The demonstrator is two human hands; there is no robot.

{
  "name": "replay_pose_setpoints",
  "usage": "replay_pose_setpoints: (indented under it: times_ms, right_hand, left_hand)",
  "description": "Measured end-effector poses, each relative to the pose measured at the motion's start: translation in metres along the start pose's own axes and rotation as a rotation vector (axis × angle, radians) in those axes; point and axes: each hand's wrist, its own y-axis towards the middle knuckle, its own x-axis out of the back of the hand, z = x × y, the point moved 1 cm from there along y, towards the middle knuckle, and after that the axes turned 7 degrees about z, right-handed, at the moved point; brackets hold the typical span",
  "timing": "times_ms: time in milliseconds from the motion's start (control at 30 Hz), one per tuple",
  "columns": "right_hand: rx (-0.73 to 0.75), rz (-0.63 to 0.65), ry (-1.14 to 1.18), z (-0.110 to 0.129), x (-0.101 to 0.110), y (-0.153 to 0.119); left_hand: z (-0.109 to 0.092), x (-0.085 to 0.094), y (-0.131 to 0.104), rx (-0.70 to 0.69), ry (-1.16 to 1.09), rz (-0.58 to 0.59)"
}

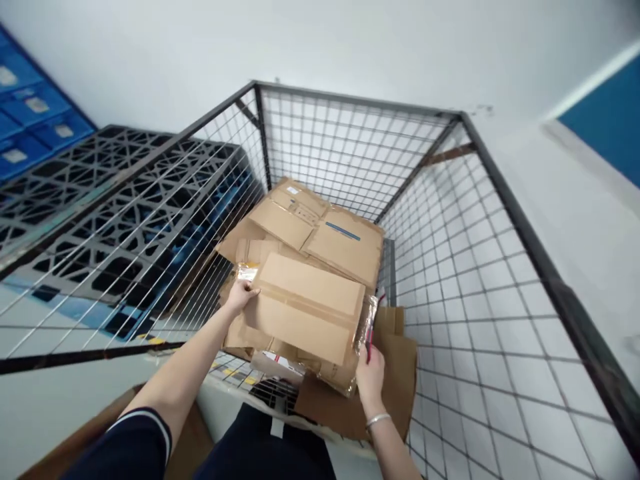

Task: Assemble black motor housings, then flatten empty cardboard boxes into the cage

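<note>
A flattened cardboard box [305, 307] lies tilted on top of a pile inside the wire cage, with shiny clear tape at both ends. My left hand [242, 295] is closed on its left edge, thumb on top and fingers out of sight below. Just off the right end, my right hand [371, 373] is closed around a slim red-and-black tool [369, 339] that looks like a box cutter. It points up beside the loose tape [369, 317]. Under and behind the box are more flattened cartons [345, 240], one with a blue strip.
Wire mesh walls [500, 300] with dark metal rims surround the pile. Black and blue plastic pallets [150, 193] stand left of the cage, with blue bins [35, 103] behind them. A brown cardboard sheet [395, 380] leans at the lower right, inside the cage.
</note>
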Motion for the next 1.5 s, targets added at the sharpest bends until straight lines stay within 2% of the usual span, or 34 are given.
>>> replay_pose_setpoints:
  times_ms: [67,133,200,267,433,567,700,833,933,1033,1133,1267,1367,1500]
  right_hand:
    - [0.107,0.074,-0.149,0.021,-0.001,0.009]
    - [0.249,0.253,-0.276,0.049,-0.013,0.017]
    - [0.395,0.413,-0.409,0.081,-0.036,0.024]
    - [0.533,0.516,-0.577,0.113,-0.063,0.031]
    - [0.837,0.637,-1.040,0.173,-0.119,0.045]
    - [0.974,0.691,-1.215,0.196,-0.140,0.050]
    - [0.992,0.768,-1.319,0.206,-0.148,0.051]
    - [1.001,0.789,-1.398,0.214,-0.150,0.051]
    - [1.010,0.806,-1.451,0.214,-0.138,0.050]
    - [0.959,0.825,-1.522,0.203,-0.113,0.049]
    - [0.886,0.848,-1.606,0.183,-0.075,0.049]
    - [0.746,0.879,-1.722,0.156,-0.014,0.048]
    - [0.682,0.862,-1.721,0.141,0.021,0.043]
    - [0.601,0.848,-1.667,0.112,0.053,0.036]
  left_hand:
    - [0.014,-0.001,0.000,0.017,-0.099,0.001]
    - [0.024,-0.007,0.002,0.021,-0.181,0.007]
    - [0.030,-0.016,0.004,0.026,-0.241,0.006]
    - [0.034,-0.025,0.004,0.035,-0.277,-0.016]
    - [0.033,-0.036,0.000,0.054,-0.313,-0.093]
    - [0.030,-0.037,-0.003,0.064,-0.324,-0.133]
    - [0.027,-0.044,-0.002,0.071,-0.345,-0.174]
    - [0.026,-0.051,0.000,0.078,-0.352,-0.228]
    - [0.027,-0.053,0.001,0.071,-0.342,-0.218]
    - [0.028,-0.051,0.001,0.072,-0.323,-0.190]
    - [0.029,-0.046,0.002,0.089,-0.294,-0.175]
    - [0.028,-0.044,0.010,0.125,-0.236,-0.155]
    - [0.024,-0.051,0.015,0.126,-0.191,-0.098]
    - [0.029,-0.070,0.007,0.173,-0.110,-0.031]
